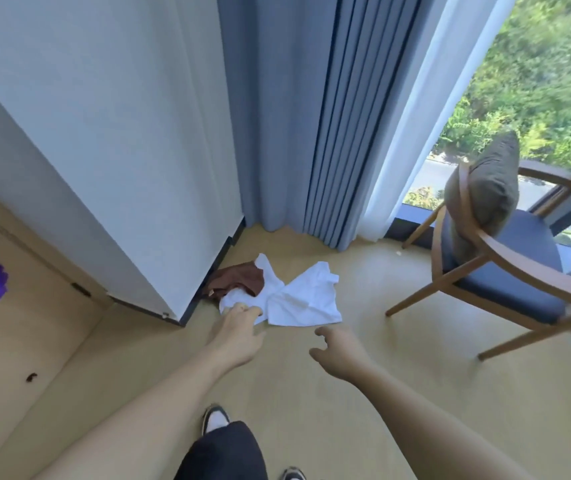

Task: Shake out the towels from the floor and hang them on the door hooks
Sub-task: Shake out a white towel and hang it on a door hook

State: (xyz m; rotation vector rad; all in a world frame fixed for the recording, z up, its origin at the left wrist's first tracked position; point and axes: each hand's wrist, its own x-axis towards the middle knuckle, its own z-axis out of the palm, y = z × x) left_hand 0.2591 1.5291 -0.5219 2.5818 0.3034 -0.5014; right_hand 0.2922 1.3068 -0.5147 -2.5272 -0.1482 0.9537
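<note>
Left hand (239, 327) pinches the white towel (298, 299) edge to lift it for shaking; our right hand (339, 351) hovers half-open, empty, near it.

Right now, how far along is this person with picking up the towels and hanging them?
Nothing looks done: the white towel and the brown towel both lie crumpled on the floor by the wall corner. In hand: the left hand is reaching the white towel's near edge, while the right hand hovers open, holding nothing. Left: lifting, shaking and hanging both; no door hooks are in view.
</note>
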